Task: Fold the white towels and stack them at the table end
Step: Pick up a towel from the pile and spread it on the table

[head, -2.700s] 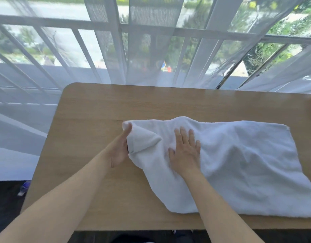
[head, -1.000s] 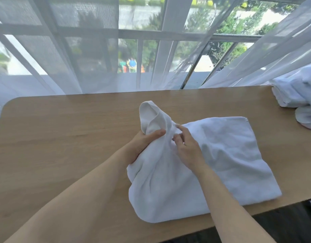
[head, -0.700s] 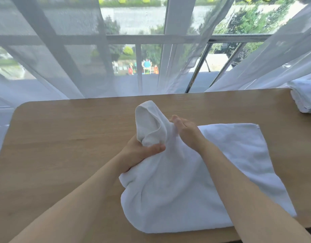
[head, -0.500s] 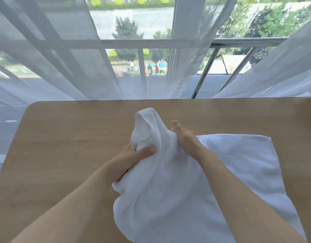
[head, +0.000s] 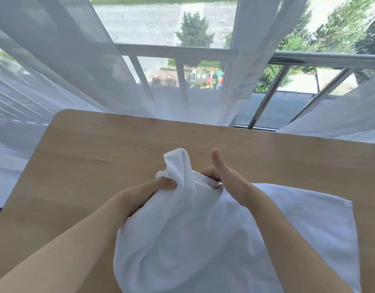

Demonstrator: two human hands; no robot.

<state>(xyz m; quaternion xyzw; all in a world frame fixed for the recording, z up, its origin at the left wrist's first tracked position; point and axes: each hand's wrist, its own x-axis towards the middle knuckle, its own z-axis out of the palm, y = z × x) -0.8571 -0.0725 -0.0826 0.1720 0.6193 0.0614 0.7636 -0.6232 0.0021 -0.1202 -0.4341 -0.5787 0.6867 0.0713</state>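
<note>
- One table (head: 98, 157), light wood, rounded far-left corner in view; right side and near edge run out of frame.
- Sheer white curtains (head: 62, 60) hang behind the table's far edge, with window bars (head: 178, 52) behind them; outdoor scene through the glass is blurred.
- One white towel (head: 203, 240) in view, lying on the near-right part of the table. Its right portion lies flat with one corner showing at the right; its left portion is bunched and lifted, a peak of cloth sticking up between the hands. Bottom edge cut off by the frame.
- Two hands, both bare, just beside each other at the raised bunch.
- Left hand (head: 144, 195): fingers curled, thumb clamped over a gathered fold; most of the fingers are buried in the cloth.
- Right hand (head: 222, 178): thumb sticks straight up, free of the cloth; fingers curl into the towel's folds at the bunch, tips hidden, so grip depth is hard to make out.
</note>
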